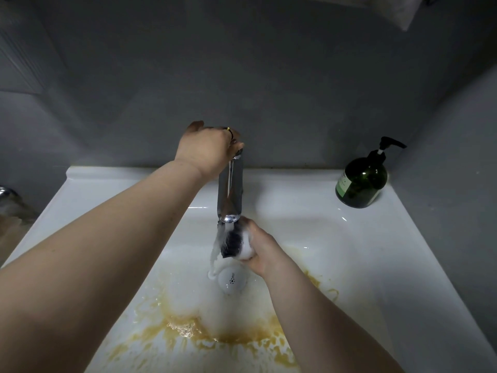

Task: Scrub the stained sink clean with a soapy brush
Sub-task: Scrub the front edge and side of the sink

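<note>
The left forearm [107,251] fills the near corner, stretched across the sink [403,238] up to the chrome faucet [230,189]. At the top of the faucet the left hand [207,149] lies over the faucet handle [238,152], fingers curled down around it so that most of the handle is hidden. A ring [228,129] shows on one finger.

Just below the faucet's spout the right hand [265,253] grips a scrub brush [233,243]. Its fingers are wrapped round the white, foamy back, and the dark bristles are turned into the water stream [217,246] running from the spout.

Straight beneath the faucet, the white drain stopper [231,281] sits in the bottom of the basin, with the water landing at its left edge. In front of the faucet, on the basin's near slope, yellow-brown stains [193,332] spread wide, and a paler streak runs beside the right forearm. To the right of the faucet, on the sink's back ledge by the grey wall [269,76], stands a dark green pump bottle [361,181].
</note>
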`<state>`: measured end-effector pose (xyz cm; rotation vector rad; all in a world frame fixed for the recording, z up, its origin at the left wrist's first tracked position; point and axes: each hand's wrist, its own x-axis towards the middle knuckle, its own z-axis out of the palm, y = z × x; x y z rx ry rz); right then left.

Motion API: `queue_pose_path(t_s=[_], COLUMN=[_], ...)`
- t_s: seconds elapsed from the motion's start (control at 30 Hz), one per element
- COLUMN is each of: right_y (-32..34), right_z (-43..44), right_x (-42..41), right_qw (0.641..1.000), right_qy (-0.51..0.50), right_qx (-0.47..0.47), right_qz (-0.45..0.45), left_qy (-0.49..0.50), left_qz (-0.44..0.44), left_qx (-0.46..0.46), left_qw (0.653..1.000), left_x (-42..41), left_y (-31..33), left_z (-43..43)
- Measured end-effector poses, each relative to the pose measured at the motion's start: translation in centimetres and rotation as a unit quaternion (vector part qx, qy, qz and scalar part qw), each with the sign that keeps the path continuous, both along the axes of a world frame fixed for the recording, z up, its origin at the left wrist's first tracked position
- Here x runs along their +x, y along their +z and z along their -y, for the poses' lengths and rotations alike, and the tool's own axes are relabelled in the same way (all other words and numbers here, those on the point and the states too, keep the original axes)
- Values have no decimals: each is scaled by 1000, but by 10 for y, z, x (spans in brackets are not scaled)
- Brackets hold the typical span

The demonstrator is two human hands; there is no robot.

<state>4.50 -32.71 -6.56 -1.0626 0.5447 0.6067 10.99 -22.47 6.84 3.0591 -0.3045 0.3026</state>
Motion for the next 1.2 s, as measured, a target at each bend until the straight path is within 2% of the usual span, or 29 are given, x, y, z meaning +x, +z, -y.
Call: queue_pose_path(t_s=[0.17, 0.27, 0.6, 0.8, 0.93, 1.07, 1.2], right_y=[-6, -6, 6, 10, 11, 9, 9], right_z=[16, 21, 19, 14, 14, 21, 27], right_x=[-8, -9, -9, -9, -14, -31, -43], right_qw=[999, 999, 999, 998, 997, 989, 966], right_qy=[35, 7, 14, 23, 37, 79, 97], right_qx=[5, 3, 27, 31, -25, -98, -186], right_qz=[27, 34, 44, 53, 68, 83, 151], left_qy=[-1, 2, -1, -17, -11, -16, -36], left_qz=[5, 5, 20, 61, 50, 39, 68], left_qx=[-9, -14, -23, -88, -85, -151, -200], left_qw=[1000, 1000, 1000, 994, 995, 988, 977], left_x=[-1, -2, -7, -33, -34, -41, -67], left_y=[-1, -2, -2, -31, -34, -36, -42], left_z=[0, 0, 3, -1, -4, -4, -24])
